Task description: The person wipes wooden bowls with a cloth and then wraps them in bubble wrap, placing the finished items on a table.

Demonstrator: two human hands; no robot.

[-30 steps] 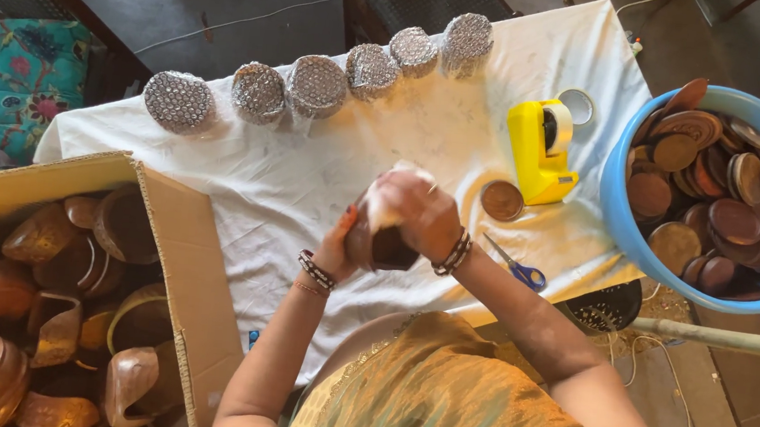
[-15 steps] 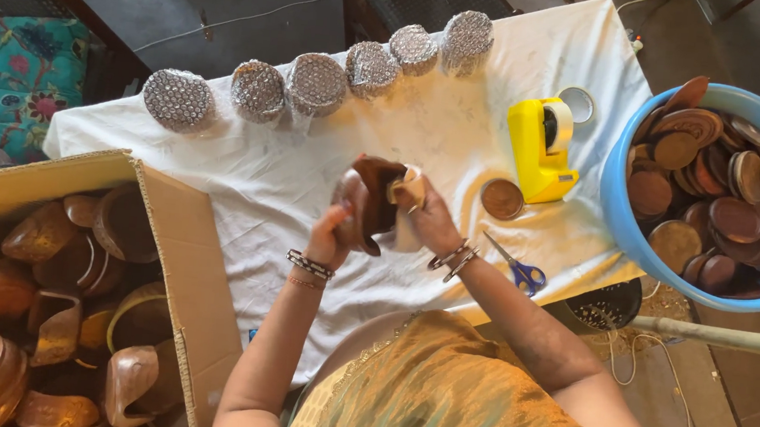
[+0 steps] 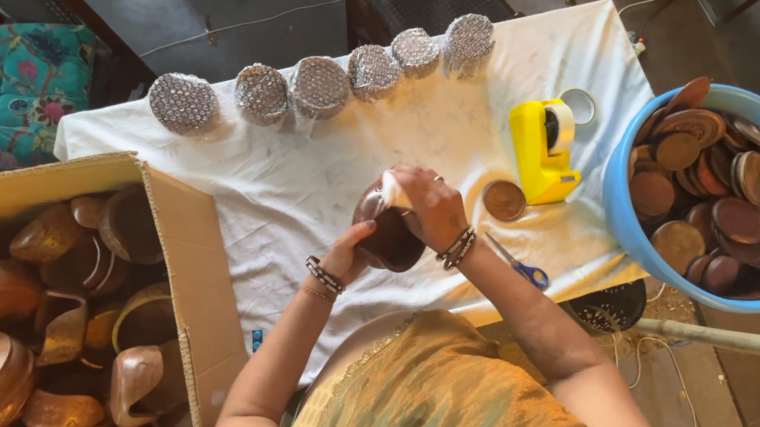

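Note:
My left hand point(image 3: 351, 250) grips a dark copper pot point(image 3: 389, 234) from below, above the white cloth on the table point(image 3: 291, 178). My right hand point(image 3: 426, 207) lies over the pot's top, pressing a small pale cloth point(image 3: 395, 188) against it. Both wrists carry bangles. A round copper lid point(image 3: 504, 200) lies on the cloth just right of my hands, and blue-handled scissors point(image 3: 522, 267) lie near my right forearm.
Several bubble-wrapped pots point(image 3: 318, 87) line the table's far edge. A yellow tape dispenser point(image 3: 543, 147) stands beside a blue tub point(image 3: 635, 236) full of copper lids at right. An open cardboard box point(image 3: 176, 260) of copper pots sits at left.
The pot has turned in my hands: half a second ago it was tilted on its side, now it sits lower with my right hand and the cloth on top.

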